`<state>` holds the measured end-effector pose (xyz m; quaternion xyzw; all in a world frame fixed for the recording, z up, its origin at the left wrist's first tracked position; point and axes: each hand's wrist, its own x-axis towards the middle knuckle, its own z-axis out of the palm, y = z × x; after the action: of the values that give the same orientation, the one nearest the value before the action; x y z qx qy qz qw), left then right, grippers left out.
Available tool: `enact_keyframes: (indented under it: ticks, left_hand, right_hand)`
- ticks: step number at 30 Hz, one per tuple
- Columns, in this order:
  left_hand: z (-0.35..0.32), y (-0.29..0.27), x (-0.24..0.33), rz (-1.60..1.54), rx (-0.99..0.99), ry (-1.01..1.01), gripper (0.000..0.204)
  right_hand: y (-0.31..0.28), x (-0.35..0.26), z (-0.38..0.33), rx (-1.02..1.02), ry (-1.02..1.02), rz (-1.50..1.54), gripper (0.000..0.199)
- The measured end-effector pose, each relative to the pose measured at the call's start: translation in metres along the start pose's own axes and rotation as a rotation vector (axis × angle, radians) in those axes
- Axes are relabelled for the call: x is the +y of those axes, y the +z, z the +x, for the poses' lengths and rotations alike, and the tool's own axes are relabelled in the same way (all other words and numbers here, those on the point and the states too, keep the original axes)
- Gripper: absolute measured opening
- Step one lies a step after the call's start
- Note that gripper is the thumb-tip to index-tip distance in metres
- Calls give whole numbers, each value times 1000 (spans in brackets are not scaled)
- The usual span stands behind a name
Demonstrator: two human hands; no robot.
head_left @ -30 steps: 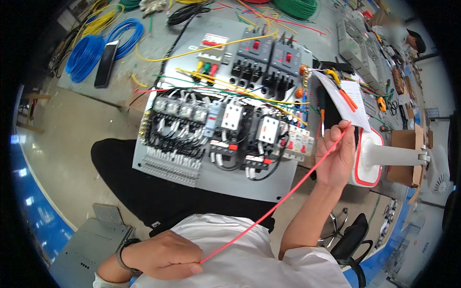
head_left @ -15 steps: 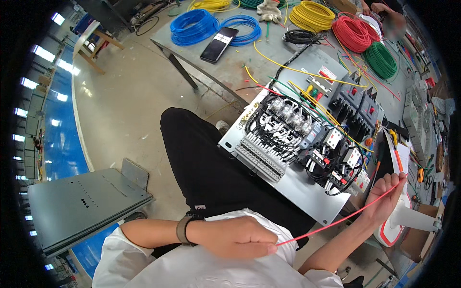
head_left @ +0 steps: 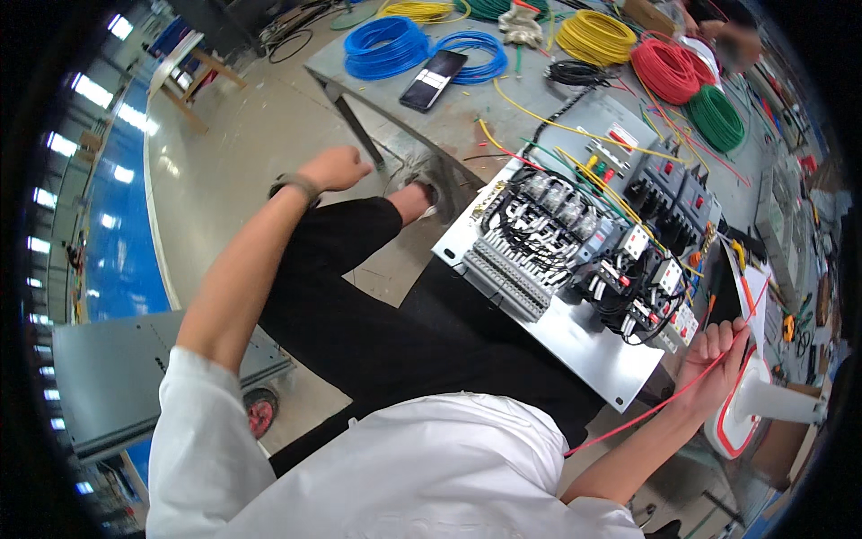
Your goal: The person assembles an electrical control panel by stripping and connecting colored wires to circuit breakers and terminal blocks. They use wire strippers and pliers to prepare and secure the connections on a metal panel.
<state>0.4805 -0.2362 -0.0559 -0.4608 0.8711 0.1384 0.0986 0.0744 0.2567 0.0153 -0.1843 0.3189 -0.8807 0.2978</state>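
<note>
Our right hand pinches the red wire; its lower end vanishes behind our shirt; left hand fisted, contents unseen.

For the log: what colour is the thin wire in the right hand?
Red; the thin wire shows best in the head view.

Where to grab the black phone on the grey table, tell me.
Take the phone by its two long edges, from above. It lies flat and face-up on the grey table beside the blue wire coils, so only its thin sides offer the fingers purchase.
</note>
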Motion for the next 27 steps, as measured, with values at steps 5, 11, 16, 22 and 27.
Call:
enact_keyframes:
  ticks: [5,11,16,22,27]
  left_hand:
    - [27,80,2,-44,-299,-86,90]
    - [-15,65,51,-83,-313,-81,94]
    - [-53,63,72,-92,-341,87,84]
    - [-77,75,107,-48,-338,231,63]
    - [-76,86,137,88,-303,352,59]
  right_hand:
    - [18,-1,-7,-5,8,-63,27]
    - [18,-16,-16,6,-16,-46,29]
    - [29,-12,-20,23,6,-27,31]
    - [46,-11,-20,67,25,-33,30]
    - [45,-9,-13,110,11,-42,32]
